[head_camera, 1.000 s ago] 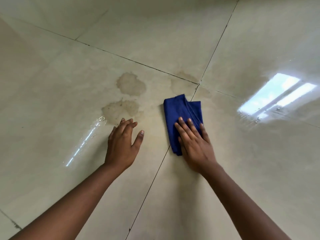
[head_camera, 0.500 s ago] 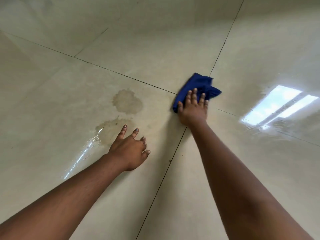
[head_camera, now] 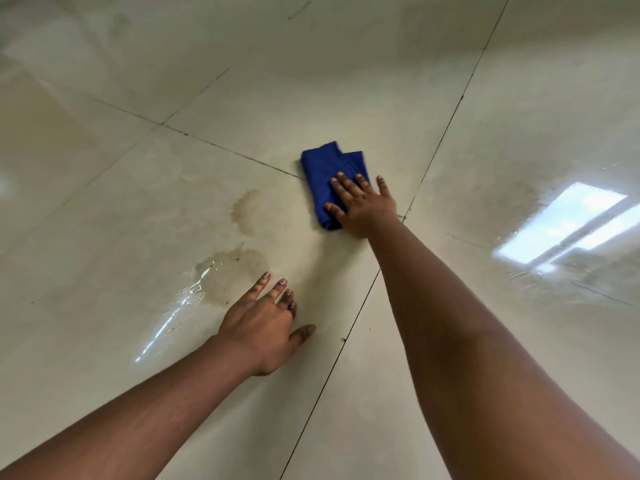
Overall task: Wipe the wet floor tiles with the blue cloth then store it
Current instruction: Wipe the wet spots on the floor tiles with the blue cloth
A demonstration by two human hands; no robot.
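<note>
Cream glazed floor tiles [head_camera: 104,209] are filling the whole view, with thin dark grout lines [head_camera: 329,375] crossing them at angles. Toward the left, a streak of standing water [head_camera: 166,323] is glinting on the tile, and just right of it a brownish wet patch [head_camera: 232,271] is spreading across the same tile. A second, smaller wet patch [head_camera: 247,211] is sitting a little farther away, apart from the first.

Beside the nearer patch, the left hand [head_camera: 263,330] is lying palm down on the floor with its fingers spread wide and holding nothing; its fingertips are reaching just to the edge of that patch, and the bare forearm is running back to the lower left corner.

Further right and farther from the camera, the blue cloth [head_camera: 327,174] is lying folded flat on the floor, close to where several grout lines meet. The right hand [head_camera: 363,206] is pressing flat on the near right part of the cloth, fingers spread and extended, with the thumb resting along the cloth's near edge and the outermost finger touching bare tile beside it. The right arm is stretching out long from the lower right corner.

At the far right, a bright window reflection [head_camera: 561,226] is shining on a wet, rippled sheen over the tiles.
</note>
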